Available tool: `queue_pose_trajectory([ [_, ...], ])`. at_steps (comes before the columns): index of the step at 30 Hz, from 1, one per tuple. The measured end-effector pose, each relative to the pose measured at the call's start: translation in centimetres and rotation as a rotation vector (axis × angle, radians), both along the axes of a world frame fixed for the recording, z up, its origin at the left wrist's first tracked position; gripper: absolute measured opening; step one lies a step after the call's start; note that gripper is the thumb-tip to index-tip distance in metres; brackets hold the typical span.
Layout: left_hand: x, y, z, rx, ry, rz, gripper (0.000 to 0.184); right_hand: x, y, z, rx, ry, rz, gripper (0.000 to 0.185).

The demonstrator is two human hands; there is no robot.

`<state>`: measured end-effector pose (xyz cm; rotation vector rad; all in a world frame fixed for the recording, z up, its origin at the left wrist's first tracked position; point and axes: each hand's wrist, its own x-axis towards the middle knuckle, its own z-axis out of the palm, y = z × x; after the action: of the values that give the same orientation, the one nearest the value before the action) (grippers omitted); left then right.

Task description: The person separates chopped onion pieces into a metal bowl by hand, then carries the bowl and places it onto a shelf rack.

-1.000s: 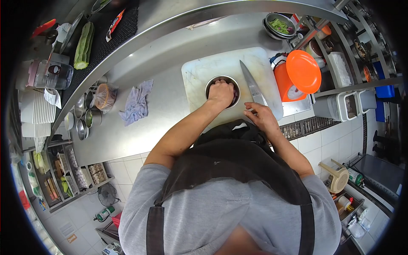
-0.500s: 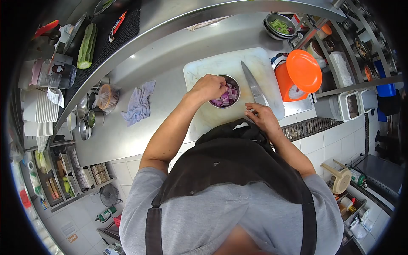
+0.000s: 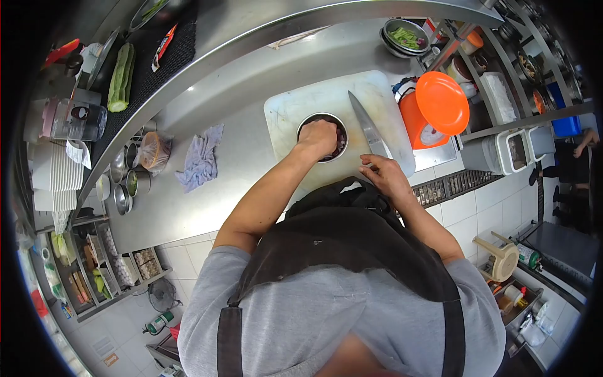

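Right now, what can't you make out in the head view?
Head view:
- Fingertips of the left hand: inside the round steel bowl.
- Handle of the long steel knife: behind the right hand.
- Numbers on the orange plastic scale: too small.
- Co-worker: partly cut by dark edge.

Your table point(image 3: 245, 151) is smooth, grey metal. On it in front of you lies 1 pale, scuffed cutting board point(image 3: 320, 94) with rounded corners, bearing 1 round metal bowl point(image 3: 299, 130) and, to the right of that, 1 knife point(image 3: 366, 122) with its tip pointing away from you. Left of the board, apart from it, you have 1 crumpled bluish cloth point(image 3: 201, 160); farther left stand 1 plastic-wrapped tub point(image 3: 152, 149) and several metal containers point(image 3: 139, 183). Just beyond the board's right side sits 1 orange scale point(image 3: 411, 116), and nested bowls point(image 3: 402, 51) of cut greens stand at your far right.
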<state>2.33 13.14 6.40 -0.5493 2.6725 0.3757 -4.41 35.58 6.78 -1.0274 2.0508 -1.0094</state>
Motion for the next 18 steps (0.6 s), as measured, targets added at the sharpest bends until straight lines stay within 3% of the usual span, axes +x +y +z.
queue_pose_trajectory([
  [9,-0.6,-0.6,0.6,-0.001,-0.138,-0.014,0.023,0.3,0.4,-0.3,-0.002,0.014,-0.004,0.033],
  [15,1.9,-2.6,1.2,0.195,0.158,0.085,0.02,-0.1,0.0,0.3,-0.066,-0.011,-0.031,0.031],
  [18,2.9,-2.7,3.0,0.41,0.301,0.096,0.02,-0.5,-1.8,0.9,-0.161,-0.006,-0.034,0.029],
])
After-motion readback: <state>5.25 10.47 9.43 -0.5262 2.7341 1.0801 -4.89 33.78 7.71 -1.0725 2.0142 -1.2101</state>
